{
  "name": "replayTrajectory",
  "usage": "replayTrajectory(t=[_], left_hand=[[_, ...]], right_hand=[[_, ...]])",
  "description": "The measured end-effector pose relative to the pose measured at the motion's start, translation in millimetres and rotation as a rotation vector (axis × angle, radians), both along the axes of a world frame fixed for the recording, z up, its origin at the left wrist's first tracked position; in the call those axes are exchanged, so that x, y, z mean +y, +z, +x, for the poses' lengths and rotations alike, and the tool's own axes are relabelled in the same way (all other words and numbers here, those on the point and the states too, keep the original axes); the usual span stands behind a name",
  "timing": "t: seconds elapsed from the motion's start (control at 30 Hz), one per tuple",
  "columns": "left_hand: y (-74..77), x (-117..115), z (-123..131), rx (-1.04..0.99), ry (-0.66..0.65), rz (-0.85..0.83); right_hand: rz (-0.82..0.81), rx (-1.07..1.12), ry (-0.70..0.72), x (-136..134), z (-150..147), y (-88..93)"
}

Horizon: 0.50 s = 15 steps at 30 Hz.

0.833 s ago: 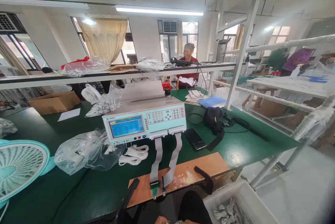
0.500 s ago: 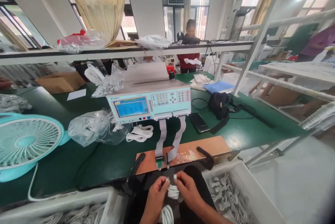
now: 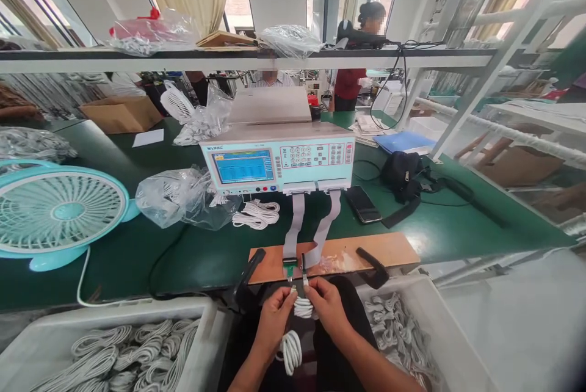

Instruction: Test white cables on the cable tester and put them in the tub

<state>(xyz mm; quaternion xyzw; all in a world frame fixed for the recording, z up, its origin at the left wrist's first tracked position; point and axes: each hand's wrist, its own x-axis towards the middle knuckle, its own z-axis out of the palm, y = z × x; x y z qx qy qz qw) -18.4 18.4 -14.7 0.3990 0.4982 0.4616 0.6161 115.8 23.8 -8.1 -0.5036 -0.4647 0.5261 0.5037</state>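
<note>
A coiled white cable (image 3: 292, 352) hangs between my two hands over my lap. My left hand (image 3: 276, 312) pinches one of its end plugs, just below the small green circuit board (image 3: 290, 271). In a pinch of its own, my right hand (image 3: 326, 303) holds the other end, which meets the connector on the right at the board's edge. Whether either plug is seated inside its socket I cannot tell. Two grey ribbon cables (image 3: 295, 227) run from the connectors up to the tester (image 3: 279, 163), whose blue screen is lit.
A white bin (image 3: 208, 325) of coiled cables stands at left, another bin (image 3: 439, 312) at right. Black clamps (image 3: 373, 267) hold the wooden board (image 3: 389, 248). On the green table lie a fan (image 3: 68, 212), a phone (image 3: 363, 204) and a black bag (image 3: 403, 175). People stand beyond the shelf (image 3: 220, 63).
Both hands have moved forward, bringing the cable's plugs up to the connectors at the wooden board's edge. The camera has tilted down, so more of the left bin shows.
</note>
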Motion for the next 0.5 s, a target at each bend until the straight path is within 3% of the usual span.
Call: replayTrajectory(t=[0.2, 0.4, 0.5], left_hand=[[13.2, 1, -6, 0.12, -0.028, 0.061], [24.2, 3, -9, 0.097, -0.086, -0.045], [25.5, 4, -6, 0.078, -0.033, -0.066]], right_hand=[[-0.002, 0.032, 0.003, 0, -2, 6.8], [-0.301, 0.311, -0.003, 3, -8, 15.4], [-0.324, 0.369, -0.015, 4, -10, 20.6]])
